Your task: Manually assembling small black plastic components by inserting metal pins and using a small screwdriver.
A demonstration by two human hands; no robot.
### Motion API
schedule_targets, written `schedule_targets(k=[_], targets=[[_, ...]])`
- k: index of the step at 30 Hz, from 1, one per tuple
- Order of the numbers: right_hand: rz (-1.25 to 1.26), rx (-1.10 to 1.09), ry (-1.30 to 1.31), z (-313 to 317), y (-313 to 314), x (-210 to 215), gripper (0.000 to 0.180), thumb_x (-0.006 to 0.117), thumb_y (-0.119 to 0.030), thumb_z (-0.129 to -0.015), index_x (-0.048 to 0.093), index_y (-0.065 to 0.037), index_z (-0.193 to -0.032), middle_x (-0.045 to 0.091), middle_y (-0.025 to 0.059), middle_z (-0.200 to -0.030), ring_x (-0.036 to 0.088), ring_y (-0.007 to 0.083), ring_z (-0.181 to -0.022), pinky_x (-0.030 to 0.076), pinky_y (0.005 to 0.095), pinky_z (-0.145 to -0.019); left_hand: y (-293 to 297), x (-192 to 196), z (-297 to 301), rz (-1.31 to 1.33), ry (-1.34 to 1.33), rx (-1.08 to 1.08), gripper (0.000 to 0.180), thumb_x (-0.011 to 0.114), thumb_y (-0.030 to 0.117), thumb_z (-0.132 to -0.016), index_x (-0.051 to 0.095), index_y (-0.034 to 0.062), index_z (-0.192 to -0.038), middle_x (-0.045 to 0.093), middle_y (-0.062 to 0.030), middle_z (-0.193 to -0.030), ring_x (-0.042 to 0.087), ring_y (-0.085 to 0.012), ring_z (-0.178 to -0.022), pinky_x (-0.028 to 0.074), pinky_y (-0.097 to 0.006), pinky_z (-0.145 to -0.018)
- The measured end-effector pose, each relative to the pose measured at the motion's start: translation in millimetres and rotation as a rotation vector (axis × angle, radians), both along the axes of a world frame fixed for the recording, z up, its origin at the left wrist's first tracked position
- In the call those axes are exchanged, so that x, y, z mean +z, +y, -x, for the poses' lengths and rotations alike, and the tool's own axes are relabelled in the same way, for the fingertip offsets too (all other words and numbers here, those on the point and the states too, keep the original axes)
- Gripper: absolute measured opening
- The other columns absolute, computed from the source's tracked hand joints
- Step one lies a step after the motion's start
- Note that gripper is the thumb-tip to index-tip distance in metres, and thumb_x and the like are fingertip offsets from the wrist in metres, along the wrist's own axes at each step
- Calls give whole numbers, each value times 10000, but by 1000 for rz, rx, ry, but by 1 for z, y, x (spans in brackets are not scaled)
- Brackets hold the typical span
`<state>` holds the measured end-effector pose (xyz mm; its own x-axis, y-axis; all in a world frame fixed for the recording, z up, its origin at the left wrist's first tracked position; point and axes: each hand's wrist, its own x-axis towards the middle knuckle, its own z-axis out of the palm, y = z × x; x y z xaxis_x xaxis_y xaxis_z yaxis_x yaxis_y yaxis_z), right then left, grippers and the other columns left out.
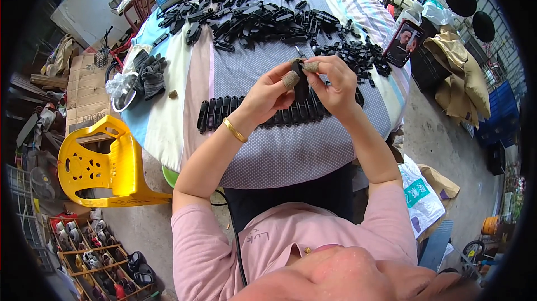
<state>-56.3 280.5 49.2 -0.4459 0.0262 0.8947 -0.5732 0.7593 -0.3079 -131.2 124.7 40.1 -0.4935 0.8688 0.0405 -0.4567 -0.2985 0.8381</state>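
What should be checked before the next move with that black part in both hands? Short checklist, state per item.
1. Black plastic part pinched by left hand and right hand: ok.
2. Thumb covers on both thumbs: ok.
3. Row of black parts lined up on the table below the hands: ok.
4. Pile of loose black parts on the table's far side: ok.
5. Part's seating or alignment: cannot tell, fingers hide it.
6. Phone propped at the table edge, apart from hands: ok.
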Motion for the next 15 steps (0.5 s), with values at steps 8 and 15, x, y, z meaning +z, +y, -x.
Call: schedule_targets(k=[8,15], targets=[[-155,-69,-118,-8,-8,8,102,623,-53,-757,622,31,-815,598,112,-902,576,251,-761,474,319,-647,-1,2,2,114,122,163,329,554,158,-885,520,62,-1197,535,65,-749,394,0,-510,303,-140,-426],[-125,7,-144,-16,-13,4,201,652,-100,-744,618,52,-871,573,141,-926,561,283,-808,467,341,-686,-2,14,-1,114,185,169,290,555,126,-875,557,52,-1155,534,80,-734,393,16,-491,305,-122,-403]])
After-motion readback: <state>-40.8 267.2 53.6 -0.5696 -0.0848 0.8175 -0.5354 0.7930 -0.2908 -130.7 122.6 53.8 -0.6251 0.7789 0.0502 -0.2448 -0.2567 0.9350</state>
